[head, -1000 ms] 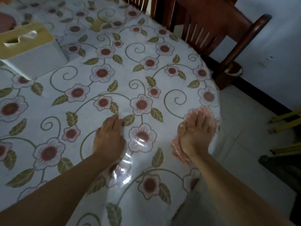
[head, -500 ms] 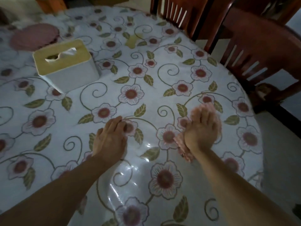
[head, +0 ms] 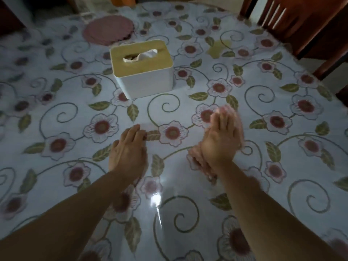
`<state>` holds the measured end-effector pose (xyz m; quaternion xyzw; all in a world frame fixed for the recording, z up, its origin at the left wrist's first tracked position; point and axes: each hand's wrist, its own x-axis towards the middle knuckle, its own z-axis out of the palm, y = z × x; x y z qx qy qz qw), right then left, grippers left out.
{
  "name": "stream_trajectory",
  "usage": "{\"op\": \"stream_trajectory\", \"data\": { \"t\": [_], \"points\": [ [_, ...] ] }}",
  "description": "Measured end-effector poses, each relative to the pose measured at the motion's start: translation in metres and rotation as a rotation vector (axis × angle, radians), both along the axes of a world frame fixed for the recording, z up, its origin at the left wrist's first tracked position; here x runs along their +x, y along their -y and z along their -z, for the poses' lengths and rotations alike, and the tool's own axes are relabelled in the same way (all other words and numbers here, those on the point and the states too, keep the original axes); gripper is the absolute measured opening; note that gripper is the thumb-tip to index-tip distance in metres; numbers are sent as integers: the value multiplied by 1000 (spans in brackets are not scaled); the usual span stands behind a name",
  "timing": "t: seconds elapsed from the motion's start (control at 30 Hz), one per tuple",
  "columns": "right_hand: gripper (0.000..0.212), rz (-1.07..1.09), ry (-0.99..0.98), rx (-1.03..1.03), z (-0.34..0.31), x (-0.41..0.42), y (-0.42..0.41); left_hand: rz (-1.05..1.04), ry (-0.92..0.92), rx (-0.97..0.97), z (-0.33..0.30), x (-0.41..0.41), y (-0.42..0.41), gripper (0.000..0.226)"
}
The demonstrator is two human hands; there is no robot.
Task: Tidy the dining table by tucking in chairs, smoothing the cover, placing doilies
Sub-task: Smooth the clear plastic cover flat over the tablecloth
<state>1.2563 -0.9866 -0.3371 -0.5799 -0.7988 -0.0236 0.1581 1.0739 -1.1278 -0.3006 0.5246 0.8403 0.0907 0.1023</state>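
A white cover (head: 188, 213) with red flowers and green leaves lies over the round table under clear plastic. My left hand (head: 129, 149) rests flat on it, fingers together and pointing away from me. My right hand (head: 221, 140) is blurred and holds a small pink doily (head: 197, 162), whose frilled edge shows under the wrist and past the fingertips. A second, round dusty-pink doily (head: 108, 32) lies flat at the far side of the table, beyond the tissue box.
A white tissue box (head: 143, 72) with a tan lid stands at the table's middle, just beyond my hands. Dark wooden chairs (head: 305, 25) stand at the far right edge. A yellowish patch (head: 218, 47) shows on the cover right of the box.
Both hands have slid from the table's right edge toward its middle, near the tissue box. The right hand still carries the pink doily and now lifts, blurred.
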Motion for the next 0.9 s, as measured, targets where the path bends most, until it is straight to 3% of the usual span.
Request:
{"op": "stream_trajectory", "data": {
  "t": [0.07,0.17,0.23,0.33,0.4,0.43,0.5,0.57,0.63,0.73,0.77,0.9],
  "points": [
    [45,-167,-81,70,4,-35,34,-32,2,26,2,-15,15,43],
    [46,-888,-75,-18,6,-68,98,-24,-10,-4,-1,-32,41,48],
    [40,-1049,-99,-45,4,-79,83,-47,-37,-46,-2,-48,60,51],
    [48,-643,112,-79,-3,-96,33,-170,-32,-85,-5,-76,88,65],
    [56,-361,143,-212,-11,-114,20,-245,-14,-110,-2,-92,106,73],
    [59,-317,126,-246,-13,-125,27,-244,-16,-117,2,-98,112,76],
    [59,-502,118,-175,-8,-150,61,-201,1,-109,8,-105,121,78],
    [61,-875,111,-113,1,-167,114,-189,29,-70,10,-106,131,73],
    [61,-1134,57,-193,2,-167,162,-217,41,-24,11,-105,144,63],
    [55,-1276,76,-180,-5,-168,168,-279,25,-32,6,-110,178,55],
    [53,-1190,99,-130,-5,-170,154,-278,6,-32,4,-113,189,54],
    [49,-441,144,-188,-11,-189,104,-304,1,2,6,-126,239,53]
  ]
}}
